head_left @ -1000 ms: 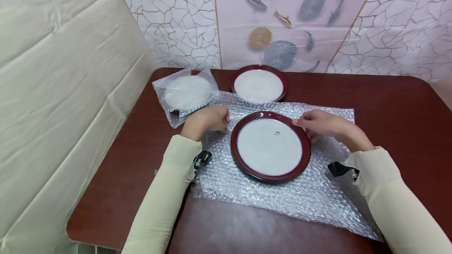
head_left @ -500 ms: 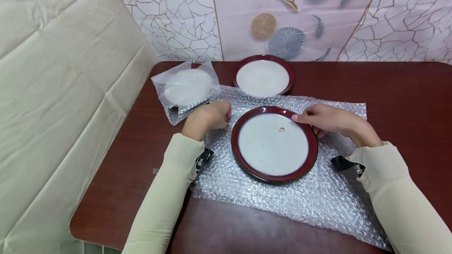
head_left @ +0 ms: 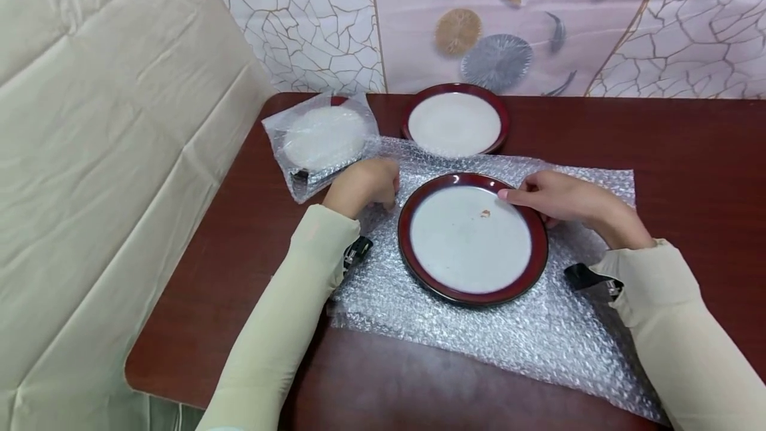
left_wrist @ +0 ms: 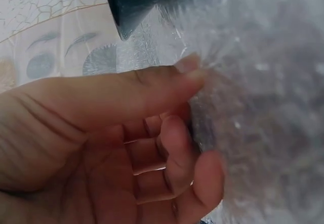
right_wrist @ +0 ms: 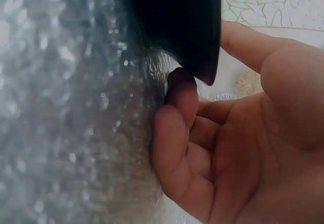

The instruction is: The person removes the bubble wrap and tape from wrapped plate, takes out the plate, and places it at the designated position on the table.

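A round plate (head_left: 473, 241) with a dark red rim and pale centre lies on a sheet of bubble wrap (head_left: 574, 321). A small brown spot shows on its face. My right hand (head_left: 568, 198) grips its upper right rim, thumb on top and fingers curled beneath; the right wrist view shows the plate's dark underside (right_wrist: 177, 27) above those fingers. Left of the plate, my left hand (head_left: 368, 181) pinches the bubble wrap between thumb and forefinger, its other fingers curled, as the left wrist view shows the film (left_wrist: 263, 107) at the fingertips.
Behind the sheet stands a second red-rimmed plate (head_left: 455, 122), its front edge overlapped by the wrap. Another plate (head_left: 326, 135), wrapped in bubble wrap, lies at the back left. The brown table (head_left: 688, 138) meets a patterned wall covering at the back and a cream one at left.
The head view has tilted downward a little. My right thumb has slid further over the plate's rim. My left hand keeps its place at the wrap.
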`<state>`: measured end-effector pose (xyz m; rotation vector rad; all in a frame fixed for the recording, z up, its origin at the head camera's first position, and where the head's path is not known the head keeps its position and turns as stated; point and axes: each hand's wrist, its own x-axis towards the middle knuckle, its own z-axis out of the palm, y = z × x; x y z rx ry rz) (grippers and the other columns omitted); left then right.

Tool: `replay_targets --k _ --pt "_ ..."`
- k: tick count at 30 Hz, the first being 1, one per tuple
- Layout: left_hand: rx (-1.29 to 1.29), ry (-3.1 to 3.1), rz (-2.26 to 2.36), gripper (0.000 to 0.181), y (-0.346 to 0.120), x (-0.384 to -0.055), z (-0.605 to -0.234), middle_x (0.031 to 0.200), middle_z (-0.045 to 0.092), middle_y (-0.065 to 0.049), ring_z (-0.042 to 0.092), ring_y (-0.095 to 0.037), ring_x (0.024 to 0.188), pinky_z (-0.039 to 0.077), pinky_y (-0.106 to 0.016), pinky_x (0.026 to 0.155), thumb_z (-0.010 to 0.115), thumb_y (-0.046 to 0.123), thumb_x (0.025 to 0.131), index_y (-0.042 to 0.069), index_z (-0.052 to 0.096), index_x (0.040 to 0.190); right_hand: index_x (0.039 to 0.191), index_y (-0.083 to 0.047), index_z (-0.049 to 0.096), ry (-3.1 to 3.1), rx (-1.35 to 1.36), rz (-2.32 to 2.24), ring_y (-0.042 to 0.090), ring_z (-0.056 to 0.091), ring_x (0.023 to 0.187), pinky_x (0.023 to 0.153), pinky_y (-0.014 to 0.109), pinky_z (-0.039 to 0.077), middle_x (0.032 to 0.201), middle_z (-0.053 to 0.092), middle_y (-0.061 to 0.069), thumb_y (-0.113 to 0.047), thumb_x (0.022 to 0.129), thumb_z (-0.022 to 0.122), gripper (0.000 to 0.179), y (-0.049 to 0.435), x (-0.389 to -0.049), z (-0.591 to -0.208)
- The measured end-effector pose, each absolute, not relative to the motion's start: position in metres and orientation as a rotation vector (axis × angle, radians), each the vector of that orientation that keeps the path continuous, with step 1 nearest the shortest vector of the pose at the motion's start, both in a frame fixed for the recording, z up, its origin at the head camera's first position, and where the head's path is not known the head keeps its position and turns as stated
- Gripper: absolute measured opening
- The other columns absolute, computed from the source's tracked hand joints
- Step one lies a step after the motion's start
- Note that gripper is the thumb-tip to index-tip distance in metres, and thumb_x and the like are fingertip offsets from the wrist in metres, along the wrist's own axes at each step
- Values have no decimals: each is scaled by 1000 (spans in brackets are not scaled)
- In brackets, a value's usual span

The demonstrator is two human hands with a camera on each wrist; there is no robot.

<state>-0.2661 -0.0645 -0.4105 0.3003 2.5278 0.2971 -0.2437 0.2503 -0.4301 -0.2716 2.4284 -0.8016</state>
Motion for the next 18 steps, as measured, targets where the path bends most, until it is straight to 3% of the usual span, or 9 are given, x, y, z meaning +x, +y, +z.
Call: replay_targets --k 4,10,18 --pt "296 2522 419 22 -71 -266 -416 96 59 -5 54 -18 77 47 -32 67 80 5 88 11 62 98 87 -7 57 2427 -260 -820 16 46 64 58 33 44 66 45 0 -53 106 58 50 251 -241 -429" --pt "338 2501 752 23 -99 -265 -431 91 62 -3 55 -16 80 46 -30 74 83 7 84 10 65 98 86 -7 57 2420 -320 -879 18 47 65 58 32 44 68 46 0 -47 107 59 45 253 -244 -431" --pt "436 2390 812 12 -100 -268 -424 87 61 -3 54 -16 76 47 -28 72 74 5 94 7 67 104 108 -3 62 2311 -327 -945 21 55 74 68 34 53 80 55 6 -39 110 57 37 270 -239 -426"
